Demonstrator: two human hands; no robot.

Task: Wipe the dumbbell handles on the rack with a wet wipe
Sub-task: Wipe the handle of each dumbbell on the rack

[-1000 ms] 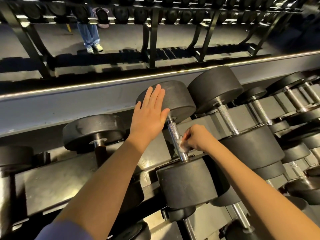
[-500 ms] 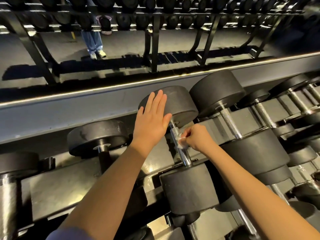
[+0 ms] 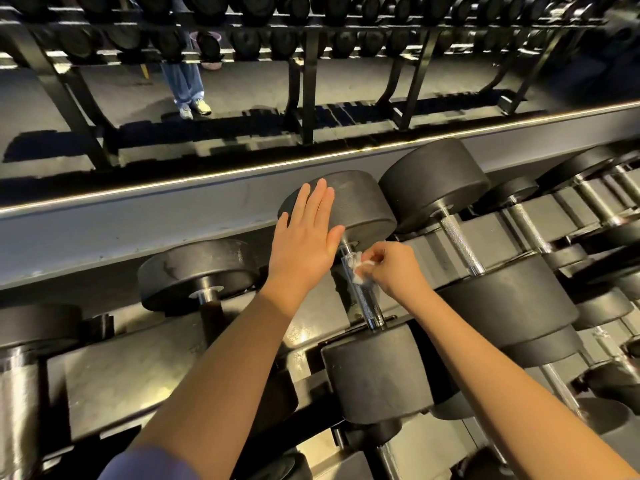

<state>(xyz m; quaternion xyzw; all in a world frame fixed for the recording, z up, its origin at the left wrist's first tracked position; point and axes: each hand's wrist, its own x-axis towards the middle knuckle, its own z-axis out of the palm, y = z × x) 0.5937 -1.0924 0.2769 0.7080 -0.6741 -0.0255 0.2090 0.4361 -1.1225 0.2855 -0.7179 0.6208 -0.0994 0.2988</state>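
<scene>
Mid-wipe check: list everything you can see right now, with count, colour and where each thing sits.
dumbbell being wiped: one, black heads, chrome handle, centre of near rack
wet wipe: one, white, against that handle
other dumbbells: several, black, either side on near rack
near rack: one, dark metal, under the dumbbells
far rack: one, black, top of view
standing person: one, blue jeans, by far rack
left grip: one, flat on far head
right grip: one, pinching the wipe

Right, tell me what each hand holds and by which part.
Right hand pinches the bunched wet wipe in its fingers against the handle, upper part. Left hand holds nothing, flat on the far weight head.
</scene>
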